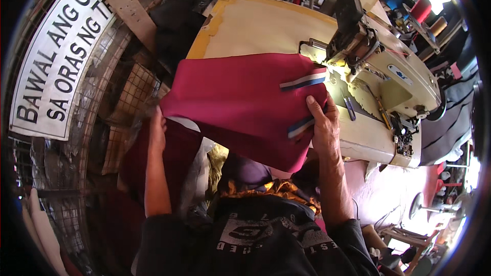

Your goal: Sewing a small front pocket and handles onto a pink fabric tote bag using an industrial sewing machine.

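A maroon fabric piece [230,87] stretches between my hands, partly over the front of the sewing table. Two striped bands in white, blue and red, one of them the upper band [304,79], lie on its right end. My left hand [158,128] grips the cloth's left edge, fingers partly behind it. My right hand [325,121] pinches the right end beside the lower striped band [300,128], thumb on top. The cloth's upper right corner reaches close to the lit needle area of a sewing machine [404,79]; whether it lies under the presser foot I cannot tell.
The pale sewing table [261,25] has worn yellow tape along its edge. Small scissors or snips [350,108], a yellow-handled tool [381,105] and several metal parts [405,135] lie by the machine. Wire mesh and a white sign [56,61] stand left. Thread spools [420,9] are at upper right.
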A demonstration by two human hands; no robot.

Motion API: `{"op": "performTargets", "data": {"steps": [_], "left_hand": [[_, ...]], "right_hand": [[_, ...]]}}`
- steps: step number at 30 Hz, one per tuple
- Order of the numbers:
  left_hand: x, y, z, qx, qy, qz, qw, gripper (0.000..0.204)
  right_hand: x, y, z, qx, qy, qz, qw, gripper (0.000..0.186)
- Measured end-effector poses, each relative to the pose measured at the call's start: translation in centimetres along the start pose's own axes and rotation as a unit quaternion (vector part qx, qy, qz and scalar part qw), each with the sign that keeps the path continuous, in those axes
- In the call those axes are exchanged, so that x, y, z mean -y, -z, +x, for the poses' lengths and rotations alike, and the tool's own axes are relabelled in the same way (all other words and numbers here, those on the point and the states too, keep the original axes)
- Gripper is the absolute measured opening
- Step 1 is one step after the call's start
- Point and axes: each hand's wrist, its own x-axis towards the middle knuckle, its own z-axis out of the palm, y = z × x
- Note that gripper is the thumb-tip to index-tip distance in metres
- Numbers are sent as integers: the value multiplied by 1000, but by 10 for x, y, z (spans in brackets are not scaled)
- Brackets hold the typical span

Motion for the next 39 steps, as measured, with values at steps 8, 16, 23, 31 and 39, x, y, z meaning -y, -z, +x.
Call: {"op": "performTargets", "data": {"steps": [8, 16, 23, 31, 39], "left_hand": [[15, 0, -24, 143, -120, -158, 970, 41], [-189, 4, -35, -2, -451, -157, 879, 33], [-172, -61, 52, 260, -325, 231, 879, 26], [-249, -94, 30, 304, -353, 155, 871, 27], [-306, -150, 110, 145, -460, 528, 699, 34]], "right_hand": [[24, 15, -59, 6, 16, -84, 996, 71], [28, 19, -85, -131, 514, -495, 689, 32], [-16, 45, -33, -80, 275, -570, 770, 38], [-17, 51, -44, -156, 226, -545, 792, 35], [2, 52, -91, -229, 134, -529, 806, 59]]}}
